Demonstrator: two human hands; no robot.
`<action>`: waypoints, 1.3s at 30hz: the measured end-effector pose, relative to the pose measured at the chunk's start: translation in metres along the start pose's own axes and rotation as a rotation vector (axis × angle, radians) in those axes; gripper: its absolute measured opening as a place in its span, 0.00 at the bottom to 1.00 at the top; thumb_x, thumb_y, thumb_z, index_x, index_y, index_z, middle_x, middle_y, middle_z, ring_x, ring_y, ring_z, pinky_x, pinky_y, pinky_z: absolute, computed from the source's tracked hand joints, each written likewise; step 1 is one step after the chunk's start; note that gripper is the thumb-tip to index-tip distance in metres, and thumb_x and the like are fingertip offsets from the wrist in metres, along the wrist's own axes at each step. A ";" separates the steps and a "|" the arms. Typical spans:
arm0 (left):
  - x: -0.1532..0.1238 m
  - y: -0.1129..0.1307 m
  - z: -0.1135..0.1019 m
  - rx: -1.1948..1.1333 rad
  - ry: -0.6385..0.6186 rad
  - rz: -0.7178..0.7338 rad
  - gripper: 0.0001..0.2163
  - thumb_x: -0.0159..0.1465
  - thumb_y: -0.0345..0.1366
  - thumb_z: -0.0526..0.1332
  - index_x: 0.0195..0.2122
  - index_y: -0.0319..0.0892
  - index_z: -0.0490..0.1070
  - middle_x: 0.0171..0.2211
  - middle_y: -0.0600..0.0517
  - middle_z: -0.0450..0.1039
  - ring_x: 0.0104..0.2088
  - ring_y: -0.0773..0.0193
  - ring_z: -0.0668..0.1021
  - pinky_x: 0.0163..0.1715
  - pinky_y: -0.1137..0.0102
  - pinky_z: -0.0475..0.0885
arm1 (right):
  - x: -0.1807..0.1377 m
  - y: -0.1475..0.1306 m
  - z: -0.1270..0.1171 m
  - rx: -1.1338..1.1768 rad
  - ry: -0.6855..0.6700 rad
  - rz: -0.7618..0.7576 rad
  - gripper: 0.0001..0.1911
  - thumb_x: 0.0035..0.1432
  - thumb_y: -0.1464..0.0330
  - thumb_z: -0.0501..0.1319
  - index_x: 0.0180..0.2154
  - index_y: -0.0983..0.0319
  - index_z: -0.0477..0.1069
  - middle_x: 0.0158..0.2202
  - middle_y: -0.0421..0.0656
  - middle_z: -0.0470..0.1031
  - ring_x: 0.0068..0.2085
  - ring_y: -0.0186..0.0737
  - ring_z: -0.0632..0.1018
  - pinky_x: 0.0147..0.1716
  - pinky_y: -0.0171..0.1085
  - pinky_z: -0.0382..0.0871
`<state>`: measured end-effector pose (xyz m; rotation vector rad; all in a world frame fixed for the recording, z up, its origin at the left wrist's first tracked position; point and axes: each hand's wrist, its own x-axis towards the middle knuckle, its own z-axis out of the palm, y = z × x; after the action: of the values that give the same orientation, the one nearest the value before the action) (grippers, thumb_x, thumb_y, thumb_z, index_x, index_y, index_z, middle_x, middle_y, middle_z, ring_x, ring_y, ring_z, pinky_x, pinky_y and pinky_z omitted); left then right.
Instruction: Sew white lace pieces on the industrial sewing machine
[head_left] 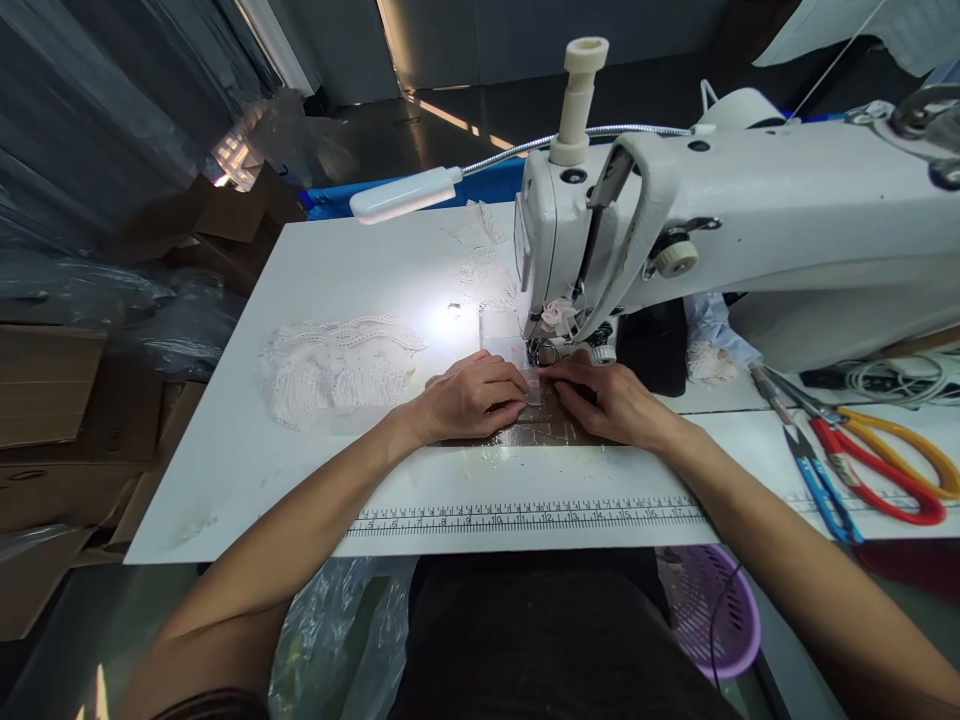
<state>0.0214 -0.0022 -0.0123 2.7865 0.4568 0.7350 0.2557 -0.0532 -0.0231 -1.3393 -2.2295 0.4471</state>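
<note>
My left hand [471,396] and my right hand [604,397] rest side by side on the white table [360,270], just in front of the needle area [544,350] of a white sewing machine [750,230]. Both sets of fingers are curled and pressed down, pinching a small pale piece of fabric [531,384] between them. The piece lies on a brownish patterned patch [541,428] of the table. Its far end runs under the presser foot. A gooseneck lamp [405,194] lights the spot.
A heap of white lace [334,368] lies left of my hands, more lace [480,255] behind. Red and yellow scissors [877,450] and blue snips [817,480] lie at the right. A printed ruler [525,517] edges the table. Cardboard boxes [52,400] stand left, a purple basket [712,610] below.
</note>
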 end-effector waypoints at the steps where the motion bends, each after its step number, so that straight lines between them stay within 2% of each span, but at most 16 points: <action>1: 0.000 0.000 0.001 0.016 -0.011 0.011 0.07 0.66 0.30 0.57 0.35 0.39 0.75 0.37 0.49 0.80 0.35 0.65 0.79 0.38 0.66 0.72 | -0.001 0.000 0.001 -0.021 -0.017 -0.005 0.19 0.65 0.67 0.53 0.55 0.58 0.72 0.40 0.46 0.74 0.31 0.35 0.74 0.32 0.35 0.68; 7: 0.001 -0.002 -0.001 0.130 -0.069 0.106 0.08 0.68 0.31 0.56 0.34 0.40 0.75 0.37 0.50 0.79 0.34 0.66 0.77 0.37 0.67 0.70 | -0.003 0.001 0.006 -0.121 -0.038 -0.041 0.20 0.65 0.67 0.52 0.57 0.57 0.71 0.48 0.51 0.70 0.40 0.42 0.76 0.40 0.41 0.72; 12: 0.001 -0.002 -0.003 0.207 -0.101 0.150 0.10 0.69 0.32 0.55 0.34 0.41 0.75 0.37 0.49 0.78 0.34 0.66 0.75 0.36 0.67 0.69 | -0.002 0.000 0.005 -0.142 -0.046 -0.047 0.21 0.66 0.66 0.52 0.57 0.58 0.71 0.48 0.52 0.70 0.44 0.46 0.76 0.41 0.44 0.73; 17: 0.000 -0.001 -0.002 0.260 -0.110 0.166 0.11 0.69 0.32 0.54 0.33 0.42 0.76 0.36 0.50 0.77 0.33 0.66 0.74 0.36 0.67 0.68 | -0.002 0.003 0.004 -0.149 -0.072 -0.078 0.21 0.65 0.67 0.53 0.57 0.56 0.71 0.47 0.51 0.70 0.43 0.44 0.75 0.41 0.42 0.73; 25: 0.001 0.005 -0.005 0.252 -0.164 0.103 0.11 0.67 0.35 0.55 0.36 0.41 0.77 0.37 0.48 0.76 0.32 0.64 0.72 0.38 0.65 0.67 | -0.001 -0.005 0.002 -0.265 -0.088 -0.101 0.20 0.65 0.68 0.52 0.56 0.57 0.72 0.45 0.52 0.72 0.41 0.44 0.75 0.36 0.39 0.72; 34: -0.001 0.005 -0.004 0.272 -0.221 -0.002 0.15 0.68 0.39 0.52 0.45 0.36 0.74 0.42 0.44 0.75 0.37 0.58 0.73 0.41 0.61 0.67 | 0.009 -0.019 0.003 -0.494 -0.189 0.056 0.22 0.67 0.65 0.50 0.60 0.56 0.68 0.48 0.54 0.72 0.40 0.47 0.77 0.26 0.35 0.66; 39: -0.001 0.004 -0.002 0.236 -0.215 -0.028 0.17 0.68 0.39 0.52 0.47 0.33 0.73 0.45 0.43 0.74 0.40 0.57 0.74 0.43 0.61 0.67 | 0.003 -0.016 0.001 -0.375 -0.150 -0.001 0.21 0.67 0.66 0.50 0.58 0.57 0.69 0.48 0.54 0.73 0.41 0.47 0.77 0.30 0.37 0.70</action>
<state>0.0200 -0.0058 -0.0102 3.0258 0.5726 0.3902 0.2424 -0.0576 -0.0146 -1.5311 -2.5286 0.1342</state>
